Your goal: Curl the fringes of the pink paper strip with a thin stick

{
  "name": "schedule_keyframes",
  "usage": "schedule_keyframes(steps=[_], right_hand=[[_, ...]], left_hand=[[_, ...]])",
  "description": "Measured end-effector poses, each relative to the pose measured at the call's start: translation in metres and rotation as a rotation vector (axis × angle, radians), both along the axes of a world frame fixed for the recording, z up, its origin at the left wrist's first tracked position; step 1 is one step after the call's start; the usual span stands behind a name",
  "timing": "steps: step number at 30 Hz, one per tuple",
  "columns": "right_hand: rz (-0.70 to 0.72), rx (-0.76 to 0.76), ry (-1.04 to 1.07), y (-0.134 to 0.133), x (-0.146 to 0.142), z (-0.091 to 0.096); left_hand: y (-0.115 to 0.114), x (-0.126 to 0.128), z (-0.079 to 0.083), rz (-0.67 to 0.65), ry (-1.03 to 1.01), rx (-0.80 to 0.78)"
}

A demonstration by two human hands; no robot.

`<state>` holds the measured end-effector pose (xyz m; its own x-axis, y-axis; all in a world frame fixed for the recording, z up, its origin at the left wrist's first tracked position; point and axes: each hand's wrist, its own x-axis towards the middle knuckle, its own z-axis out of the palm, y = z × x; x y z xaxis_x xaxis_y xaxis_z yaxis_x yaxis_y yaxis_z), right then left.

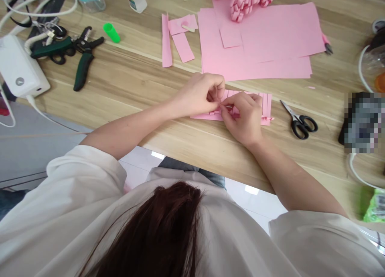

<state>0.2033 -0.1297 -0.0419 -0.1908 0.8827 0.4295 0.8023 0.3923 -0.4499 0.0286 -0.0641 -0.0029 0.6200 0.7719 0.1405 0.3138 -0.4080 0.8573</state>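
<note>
My left hand (199, 96) and right hand (243, 118) are curled nearly shut, their fingertips pinching a narrow pink paper strip (226, 106) together, in the middle of working on the slit pink paper sheet (266, 106), which lies flat near the edge of the wooden table (135, 68).

Your pink paper sheet (265, 108), cut into narrow parallel strips along one side, is lying flat on the wooden table (135, 80), close to its front edge.
</note>
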Motion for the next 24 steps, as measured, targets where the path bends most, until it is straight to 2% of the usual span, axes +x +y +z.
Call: schedule_keyframes(steps=[24], right_hand=[[0.006, -0.015, -0.021, 0.0005, 0.0010, -0.0019]], left_hand=[[0.0012, -0.0005, -0.0025, 0.000, -0.037, -0.047]])
